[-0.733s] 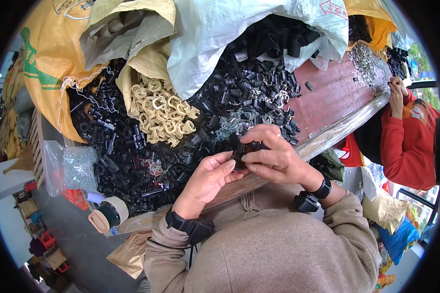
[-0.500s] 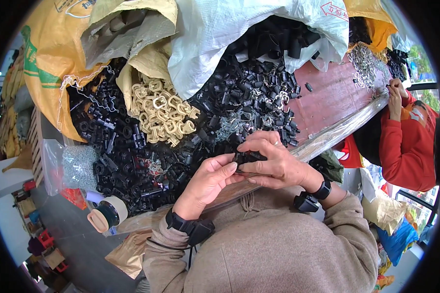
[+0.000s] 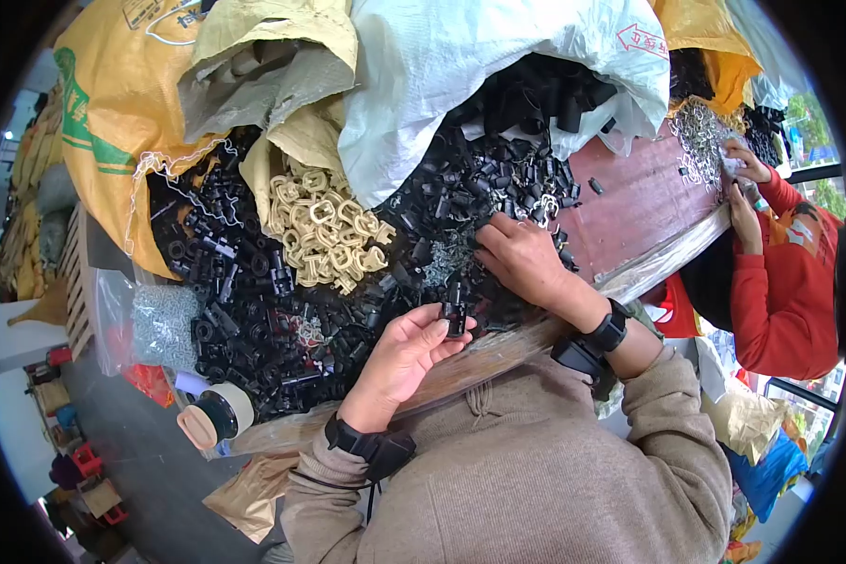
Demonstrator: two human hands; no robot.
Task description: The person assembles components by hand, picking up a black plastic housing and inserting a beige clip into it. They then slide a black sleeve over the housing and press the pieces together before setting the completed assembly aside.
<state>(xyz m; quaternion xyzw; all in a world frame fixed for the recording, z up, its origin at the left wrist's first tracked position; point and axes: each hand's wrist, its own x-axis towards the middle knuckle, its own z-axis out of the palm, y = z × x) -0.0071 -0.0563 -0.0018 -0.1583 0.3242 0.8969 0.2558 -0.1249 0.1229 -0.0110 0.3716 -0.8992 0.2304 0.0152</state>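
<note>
My left hand [image 3: 409,352] pinches a black plastic fitting [image 3: 455,310] upright between thumb and fingers, just above the near edge of the table. To the right and a little farther off, my right hand [image 3: 526,261] dips into the heap, its fingers curled together beside a small pile of silvery metal pieces [image 3: 449,256]. Its fingertips are partly hidden, so what they pinch cannot be made out. Short black cylindrical parts [image 3: 536,174] lie behind that hand. Left of the metal pile are beige plastic loops [image 3: 324,226] spilling from a sack.
A white woven sack [image 3: 423,85] and a yellow sack [image 3: 113,141] line the far side. At left stand a clear bag of small metal pieces [image 3: 164,324] and a spool [image 3: 218,414]. A co-worker in red [image 3: 785,291] works at the right over metal hooks [image 3: 700,141].
My hands were together on the black fitting; now my right hand has let go and moved forward to the metal pile. The left keeps the fitting. The co-worker's hands have shifted.
</note>
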